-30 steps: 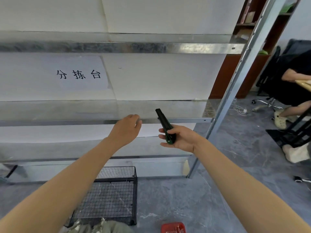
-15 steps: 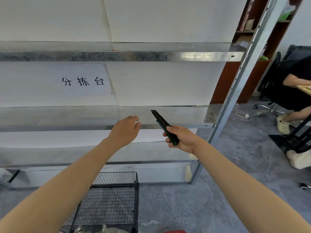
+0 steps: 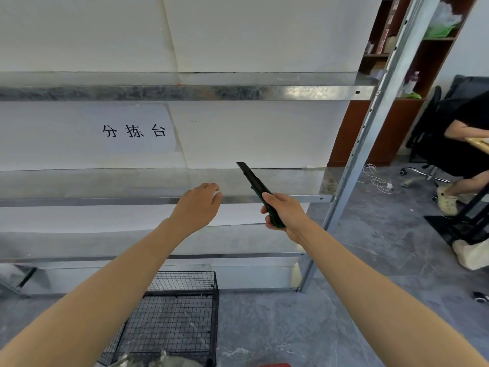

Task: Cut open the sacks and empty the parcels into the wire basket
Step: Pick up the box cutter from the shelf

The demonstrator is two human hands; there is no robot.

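Right fingers (image 3: 266,201) clamp knife (image 3: 251,178) near metal shelf (image 3: 105,182); left fingers (image 3: 211,188) hang loose above wire basket (image 3: 182,273)

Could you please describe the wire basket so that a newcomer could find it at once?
Start at the metal shelving along the white wall. On the grey floor at its foot stands the wire basket. It is the only black mesh box there, unlike the shiny solid shelves behind.

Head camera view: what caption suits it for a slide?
Right hand grips a green utility knife at a metal shelf, left hand raised beside it, wire basket below.
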